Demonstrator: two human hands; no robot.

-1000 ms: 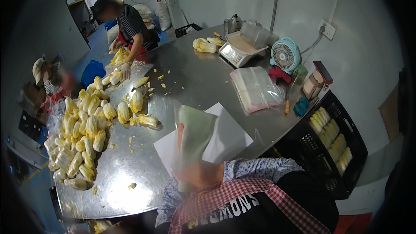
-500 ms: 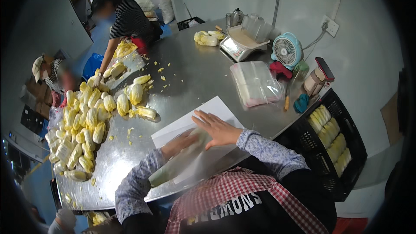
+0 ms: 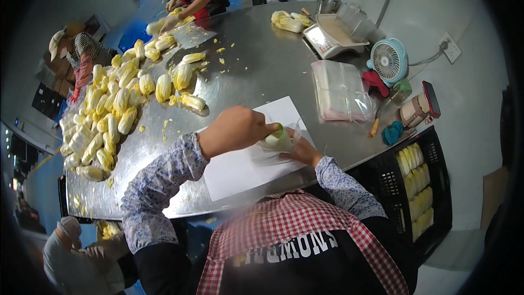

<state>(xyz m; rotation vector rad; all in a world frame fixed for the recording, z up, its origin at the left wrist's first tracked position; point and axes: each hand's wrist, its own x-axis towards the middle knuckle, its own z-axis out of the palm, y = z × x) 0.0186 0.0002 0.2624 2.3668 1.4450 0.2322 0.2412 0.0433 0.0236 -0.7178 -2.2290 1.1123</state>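
Observation:
In the middle of the table, a white and pale green rounded thing with a bright green curved rim (image 3: 277, 137) sits between my hands, its kind unclear. Clear plastic film (image 3: 261, 155) surrounds it. My left hand (image 3: 237, 129) is closed like a fist, thumb and forefinger pinching at the green rim. From the other side my right hand (image 3: 304, 152) holds the thing through the film, its fingers partly hidden. Both hands are above a white sheet (image 3: 234, 177) lying on the metal table (image 3: 245, 71).
Napa cabbages (image 3: 112, 114) are heaped at the left, where other people work. A stack of clear bags (image 3: 338, 90), a scale (image 3: 330, 38) and a blue fan (image 3: 389, 61) stand right. A black crate (image 3: 439, 172) holds packed cabbages.
My hands have gone from flat and spread over the sheet to closed around the pale green thing. My left hand moved up and is now raised. The view has shifted slightly.

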